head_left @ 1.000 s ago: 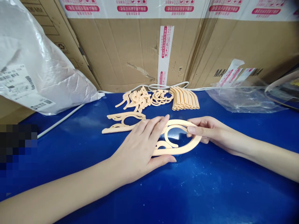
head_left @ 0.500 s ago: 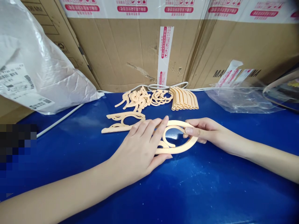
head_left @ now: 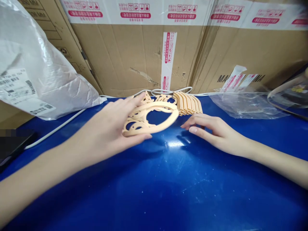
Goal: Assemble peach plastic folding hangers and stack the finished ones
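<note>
My left hand (head_left: 103,123) grips a cream plastic folding hanger (head_left: 157,128) in its folded, loop-like form, fingers over the top and thumb along the lower edge. The hanger is tilted, its rounded end pointing right. Behind and below it, similar cream pieces show through the gaps; which part belongs to which is hard to tell. My right hand (head_left: 211,130) hovers just right of the hanger, apart from it, thumb and fingers spread and slightly curled around nothing. Beyond the hands lie a partly hidden pile of hook pieces (head_left: 147,97) and a row of curved hanger arms (head_left: 189,103).
Cardboard boxes (head_left: 134,57) wall off the back of the blue table (head_left: 168,192). A silver-white mailing bag (head_left: 60,77) leans at the left above a white cable (head_left: 60,128) and a dark phone-like object (head_left: 14,147). Clear plastic film (head_left: 243,104) lies back right.
My left hand has carried the hanger left and away from me, over the spot where another folded hanger lay. My right hand has let go of the hanger's rounded end.
</note>
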The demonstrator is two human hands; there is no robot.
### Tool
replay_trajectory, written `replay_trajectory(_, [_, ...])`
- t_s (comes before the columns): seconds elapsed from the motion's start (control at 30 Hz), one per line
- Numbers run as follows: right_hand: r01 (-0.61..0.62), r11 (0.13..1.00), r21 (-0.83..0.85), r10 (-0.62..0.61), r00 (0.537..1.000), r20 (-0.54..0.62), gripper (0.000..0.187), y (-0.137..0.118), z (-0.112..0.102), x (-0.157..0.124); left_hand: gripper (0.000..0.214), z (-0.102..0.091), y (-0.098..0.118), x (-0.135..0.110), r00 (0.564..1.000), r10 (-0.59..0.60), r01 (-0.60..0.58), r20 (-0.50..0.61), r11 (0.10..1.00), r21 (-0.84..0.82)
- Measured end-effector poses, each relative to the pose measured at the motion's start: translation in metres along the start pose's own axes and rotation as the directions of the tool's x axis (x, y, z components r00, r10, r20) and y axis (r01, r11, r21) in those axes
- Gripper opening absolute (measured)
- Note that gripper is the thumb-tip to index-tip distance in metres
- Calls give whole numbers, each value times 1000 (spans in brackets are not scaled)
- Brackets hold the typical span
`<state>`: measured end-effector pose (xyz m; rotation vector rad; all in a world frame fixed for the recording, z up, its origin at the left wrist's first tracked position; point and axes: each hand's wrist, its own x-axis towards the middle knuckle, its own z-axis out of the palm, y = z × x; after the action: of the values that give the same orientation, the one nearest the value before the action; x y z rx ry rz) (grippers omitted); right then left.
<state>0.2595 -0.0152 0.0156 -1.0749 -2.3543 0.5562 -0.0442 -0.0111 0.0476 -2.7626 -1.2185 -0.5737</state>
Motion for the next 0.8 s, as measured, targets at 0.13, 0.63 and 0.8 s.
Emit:
replay_trajectory(0.13, [199, 935, -293, -175, 979, 106, 32, 5, 6, -1, 68, -11, -33, -6, 989, -75, 83, 124, 994, -64])
replay_trajectory(0.63, [245, 888, -388, -181, 964, 195, 42, 8, 13, -2, 61, -2, -60, -15, 942, -107, 140, 318, 986, -85])
replay_trajectory(0.8, [244, 891, -382, -178, 964, 199, 42, 9, 14, -3, 61, 8, -74, -19, 952, -65, 96, 300, 991, -90])
